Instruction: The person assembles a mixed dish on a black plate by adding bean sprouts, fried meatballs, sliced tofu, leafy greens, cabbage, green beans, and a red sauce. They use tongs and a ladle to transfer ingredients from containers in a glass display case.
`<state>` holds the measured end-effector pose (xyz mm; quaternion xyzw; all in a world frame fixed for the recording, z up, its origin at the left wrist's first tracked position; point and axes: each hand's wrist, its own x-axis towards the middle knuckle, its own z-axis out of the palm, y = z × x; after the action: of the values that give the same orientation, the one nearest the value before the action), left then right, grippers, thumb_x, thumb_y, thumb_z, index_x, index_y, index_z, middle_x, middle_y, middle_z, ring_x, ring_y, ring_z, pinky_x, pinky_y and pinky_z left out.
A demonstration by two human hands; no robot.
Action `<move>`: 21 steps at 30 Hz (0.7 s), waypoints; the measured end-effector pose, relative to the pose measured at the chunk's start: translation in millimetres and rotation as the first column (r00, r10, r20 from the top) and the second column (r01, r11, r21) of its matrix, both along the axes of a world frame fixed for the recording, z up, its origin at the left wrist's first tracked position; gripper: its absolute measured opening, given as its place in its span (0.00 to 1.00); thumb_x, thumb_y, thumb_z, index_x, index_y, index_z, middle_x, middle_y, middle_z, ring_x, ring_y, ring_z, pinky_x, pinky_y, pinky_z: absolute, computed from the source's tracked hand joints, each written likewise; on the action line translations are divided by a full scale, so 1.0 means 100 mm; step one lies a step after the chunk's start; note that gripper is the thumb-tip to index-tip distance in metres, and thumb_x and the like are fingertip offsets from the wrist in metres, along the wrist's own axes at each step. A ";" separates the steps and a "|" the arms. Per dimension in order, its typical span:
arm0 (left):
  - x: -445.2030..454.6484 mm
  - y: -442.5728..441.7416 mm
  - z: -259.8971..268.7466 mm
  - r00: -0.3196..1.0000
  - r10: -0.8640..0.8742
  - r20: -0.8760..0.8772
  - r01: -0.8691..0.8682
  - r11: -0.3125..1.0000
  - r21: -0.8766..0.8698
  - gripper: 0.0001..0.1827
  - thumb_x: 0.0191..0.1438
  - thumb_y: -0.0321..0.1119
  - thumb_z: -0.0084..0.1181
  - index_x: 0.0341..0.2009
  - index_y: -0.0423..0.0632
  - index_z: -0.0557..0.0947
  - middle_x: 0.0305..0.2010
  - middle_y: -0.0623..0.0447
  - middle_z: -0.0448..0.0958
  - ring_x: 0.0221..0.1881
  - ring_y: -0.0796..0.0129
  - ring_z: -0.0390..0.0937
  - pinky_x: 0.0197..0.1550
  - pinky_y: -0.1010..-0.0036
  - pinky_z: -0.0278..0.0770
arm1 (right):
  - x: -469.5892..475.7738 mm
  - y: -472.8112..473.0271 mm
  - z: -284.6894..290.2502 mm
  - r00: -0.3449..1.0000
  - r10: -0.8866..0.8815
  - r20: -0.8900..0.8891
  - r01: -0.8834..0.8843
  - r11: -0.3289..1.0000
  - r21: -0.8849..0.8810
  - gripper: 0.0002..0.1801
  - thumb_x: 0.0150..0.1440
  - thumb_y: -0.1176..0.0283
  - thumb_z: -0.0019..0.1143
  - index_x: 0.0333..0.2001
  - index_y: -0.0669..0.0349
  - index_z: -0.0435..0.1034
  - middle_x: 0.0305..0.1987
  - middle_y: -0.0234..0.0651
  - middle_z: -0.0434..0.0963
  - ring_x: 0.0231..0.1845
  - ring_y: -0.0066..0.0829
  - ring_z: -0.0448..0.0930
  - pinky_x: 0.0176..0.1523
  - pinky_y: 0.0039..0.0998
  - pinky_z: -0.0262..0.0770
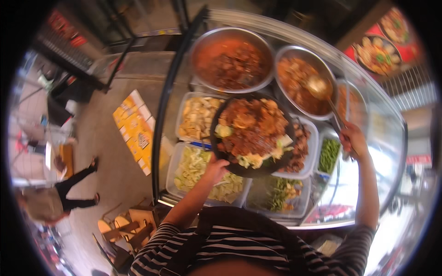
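My left hand [217, 169] grips the near left rim of a dark round bowl [291, 159] heaped with braised meat in red sauce [247, 141] over cabbage pieces. The bowl is held above the food containers. My right hand [353, 140] is closed around the handle of a metal ladle [317, 87], whose bowl end rests in a steel basin [293, 116] of stewed meat. To its left stands a larger steel basin [203, 85] with dark meat chunks in red oily sauce. Part of a third basin of stew [348, 100] shows behind the ladle handle.
Plastic tubs hold pale cut pieces [198, 115], chopped cabbage [191, 169], dark meat [303, 146], green beans [329, 155] and mixed greens [283, 193]. Glass panels with a black frame edge [160, 138] border the counter. A person [51, 203] walks at far left, near a flattened yellow carton [133, 132].
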<state>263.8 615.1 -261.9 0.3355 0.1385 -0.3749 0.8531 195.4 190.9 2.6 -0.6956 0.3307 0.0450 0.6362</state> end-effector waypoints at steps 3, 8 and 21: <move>-0.03 -0.02 0.03 0.979 0.001 0.205 0.005 0.999 -0.032 0.36 0.45 0.17 0.46 0.59 0.58 0.59 0.45 0.50 0.69 0.42 0.55 0.77 0.34 0.63 0.78 | 0.21 -0.42 -0.28 0.987 0.126 -0.104 -0.145 0.969 -0.201 0.27 0.50 0.78 0.41 0.56 0.64 0.59 0.13 0.29 0.64 0.06 0.18 0.61 0.08 0.20 0.55; -0.03 -0.02 0.21 0.994 0.011 0.107 0.002 0.993 -0.121 0.37 0.45 0.21 0.47 0.61 0.58 0.54 0.47 0.48 0.68 0.42 0.58 0.76 0.36 0.60 0.82 | 0.39 -0.93 -0.72 0.984 0.033 -0.177 -0.106 0.901 -0.420 0.15 0.47 0.77 0.41 0.39 0.59 0.69 0.13 0.33 0.65 0.07 0.25 0.64 0.09 0.25 0.58; -0.06 -0.01 0.28 0.990 0.037 0.137 -0.019 0.991 -0.132 0.36 0.46 0.22 0.48 0.60 0.59 0.56 0.47 0.49 0.68 0.41 0.63 0.76 0.33 0.65 0.82 | 0.45 -0.43 -1.08 0.960 0.199 -0.198 -0.280 0.629 -0.725 0.21 0.44 0.81 0.38 0.45 0.63 0.67 0.17 0.40 0.69 0.09 0.33 0.70 0.10 0.32 0.63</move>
<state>257.7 614.2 -233.8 0.3022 0.0587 -0.3468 0.8860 240.4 147.4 -105.3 -0.9292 0.2555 0.0242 0.2660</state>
